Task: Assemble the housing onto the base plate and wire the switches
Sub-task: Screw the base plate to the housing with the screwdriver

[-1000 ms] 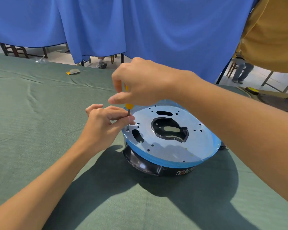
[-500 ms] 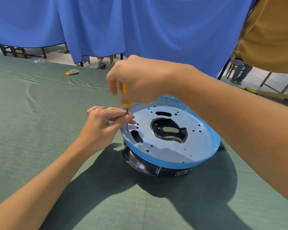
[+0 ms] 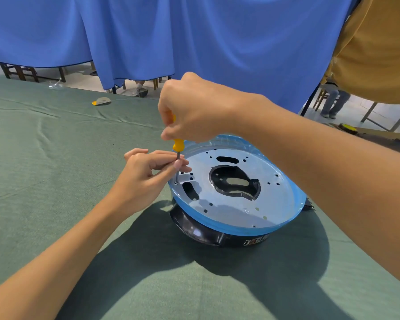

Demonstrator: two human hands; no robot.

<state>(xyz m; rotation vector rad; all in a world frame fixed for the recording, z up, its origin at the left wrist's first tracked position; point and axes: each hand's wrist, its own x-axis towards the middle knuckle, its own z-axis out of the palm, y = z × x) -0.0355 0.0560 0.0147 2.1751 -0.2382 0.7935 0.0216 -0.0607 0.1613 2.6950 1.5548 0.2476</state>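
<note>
Your right hand gripped the screwdriver; your left hand pinched its shaft at the silvery, blue-rimmed base plate's nine o'clock.

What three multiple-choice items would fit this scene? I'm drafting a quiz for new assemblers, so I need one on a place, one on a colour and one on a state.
1. Where is the tip of the screwdriver?
A) in a small hole near the rim of the base plate
B) in the large central cutout
C) on the green cloth

2. What colour is its handle?
A) red
B) yellow
C) black

3. What is the left hand doing?
A) lying flat on the cloth
B) pinching the shaft
C) lifting the plate

Answers:
1 A: the shaft ends in a hole by the rim, beside the left hand.
2 B: yellow shows just below the right hand, which grips it.
3 B: thumb and fingertips close around the metal shaft.
</note>
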